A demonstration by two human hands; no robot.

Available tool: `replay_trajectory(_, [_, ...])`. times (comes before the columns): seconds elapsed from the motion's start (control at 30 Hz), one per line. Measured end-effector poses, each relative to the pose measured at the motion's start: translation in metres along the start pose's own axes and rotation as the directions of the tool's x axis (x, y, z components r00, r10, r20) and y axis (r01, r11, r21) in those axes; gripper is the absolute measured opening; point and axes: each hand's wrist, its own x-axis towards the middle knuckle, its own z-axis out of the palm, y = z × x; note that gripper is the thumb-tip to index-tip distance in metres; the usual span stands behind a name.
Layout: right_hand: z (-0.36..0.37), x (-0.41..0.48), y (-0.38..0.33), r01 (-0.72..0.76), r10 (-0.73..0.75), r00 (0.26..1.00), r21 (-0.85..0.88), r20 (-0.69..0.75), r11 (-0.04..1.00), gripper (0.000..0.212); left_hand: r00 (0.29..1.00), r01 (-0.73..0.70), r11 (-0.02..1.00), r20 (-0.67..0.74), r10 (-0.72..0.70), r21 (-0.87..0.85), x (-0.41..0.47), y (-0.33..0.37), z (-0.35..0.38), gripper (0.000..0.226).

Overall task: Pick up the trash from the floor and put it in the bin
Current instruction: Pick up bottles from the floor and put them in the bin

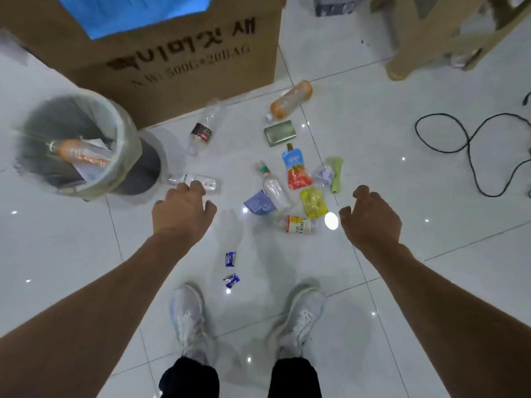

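Most of the job: was left, as you could judge from how much litter lay on the floor
Bin: the bin stood at your left, lined with a clear bag, beside the cardboard box
Done so far: you could see an orange bottle in the bin with some paper, so a start was made
Your left hand: your left hand hung with fingers loosely curled and apart, holding nothing, above the small clear bottle that lay just beside the bin
Your right hand: your right hand was also empty, fingers spread and bent, near the yellow packet and the labelled bottle
Left on the floor, far side: the dark-labelled bottle, the orange bottle by the box and the flat green pack
Left on the floor, middle: the blue-and-red pouch, the clear bottle with a green cap, the blue wrapper touching it, and the pale green wrapper
Left near your shoes: two small blue candy wrappers, apart from the main heap
Likely next: the small clear bottle looked the closest pick for your left hand, though neither hand touched anything yet
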Motion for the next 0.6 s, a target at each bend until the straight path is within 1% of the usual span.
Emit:
replay_trajectory(0.07, [0.044,0.011,0.008,0.014,-0.014,1.0,-0.012,0.02,1.0,0.036,0.999,0.017,1.0,0.04,-0.018,0.003,0.005,-0.012,0.047,0.032])
replay_trajectory(0.17, [0.105,0.025,0.015,0.049,-0.044,0.996,-0.058,0.071,0.997,0.038,0.993,0.013,0.997,0.113,-0.021,0.072,0.013,-0.025,0.11,0.031])
replay_trajectory(0.3, [0.174,0.053,0.012,0.135,-0.118,0.985,-0.135,0.127,0.982,0.05,0.983,0.009,0.996,0.181,-0.024,0.084,0.037,-0.028,0.173,0.033])
replay_trajectory(0.4, [0.214,0.073,0.005,0.179,-0.159,0.976,-0.132,0.146,0.975,0.067,0.983,0.009,0.999,0.184,-0.019,0.054,0.052,-0.027,0.205,0.034])
replay_trajectory(0.47, [0.239,0.083,-0.002,0.228,-0.206,0.967,-0.148,0.15,0.962,0.075,0.985,0.01,0.999,0.172,-0.016,0.04,0.059,-0.026,0.223,0.034])
replay_trajectory(0.53, [0.264,0.091,-0.01,0.283,-0.258,0.953,-0.166,0.16,0.945,0.079,0.987,-0.017,0.998,0.162,0.007,0.058,0.065,-0.026,0.242,0.036])
replay_trajectory(0.6, [0.288,0.098,-0.015,0.309,-0.281,0.944,-0.161,0.174,0.937,0.079,0.989,-0.059,0.993,0.143,0.044,0.104,0.07,-0.028,0.257,0.038])
